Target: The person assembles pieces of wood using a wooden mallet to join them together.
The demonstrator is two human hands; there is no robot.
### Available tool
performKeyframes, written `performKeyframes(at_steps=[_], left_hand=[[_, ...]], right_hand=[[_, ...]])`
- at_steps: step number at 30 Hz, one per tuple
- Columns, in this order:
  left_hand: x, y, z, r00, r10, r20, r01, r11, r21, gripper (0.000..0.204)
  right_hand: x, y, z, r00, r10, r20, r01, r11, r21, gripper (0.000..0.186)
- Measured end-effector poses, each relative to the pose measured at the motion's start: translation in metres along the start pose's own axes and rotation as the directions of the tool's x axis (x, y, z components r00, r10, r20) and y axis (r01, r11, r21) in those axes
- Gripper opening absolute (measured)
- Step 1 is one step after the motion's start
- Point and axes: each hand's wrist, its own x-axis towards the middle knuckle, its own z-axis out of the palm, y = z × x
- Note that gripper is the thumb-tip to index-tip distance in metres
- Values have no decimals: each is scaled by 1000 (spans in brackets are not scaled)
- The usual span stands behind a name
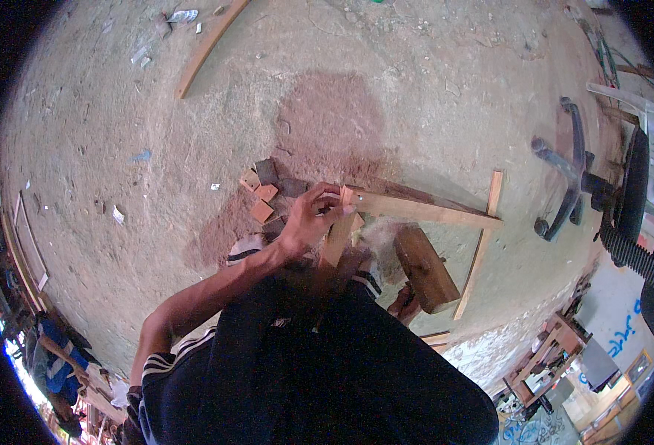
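My left hand [313,215] is closed on the near end of a pale wooden board [423,208], which extends right over a thinner crosspiece [477,267] on the floor. An upright piece of wood [334,245] stands beneath that end, partly blurred. Several small wood blocks [262,211] lie beside my hand. To the right rests a thick brown timber block [423,267]. What looks like my right hand [405,300] is low beside this block, mostly hidden by it and my dark clothing; its fingers are unclear.
A long plank [209,46] lies on the dusty floor [134,111] ahead. A wheeled chair base [568,193] and corrugated hose [631,252] are at right, above a small wooden bench [542,356]. Another person in blue [60,371] is at lower left.
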Motion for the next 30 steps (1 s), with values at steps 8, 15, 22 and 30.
performKeyframes(at_steps=[8,15,22,30], left_hand=[[-13,5,10,987,-160,9,155,943,-294,44],[-16,14,24,969,-237,-65,193,898,-396,40],[-20,28,22,870,-486,82,433,676,-596,40],[-19,12,20,928,-369,56,328,734,-594,33]], right_hand=[[7,-9,4,1000,11,1,-12,1000,21,21],[13,-10,7,1000,7,20,-8,1000,21,22],[14,-14,7,999,13,36,-14,1000,25,23],[16,-15,11,999,14,45,-15,999,29,25]])
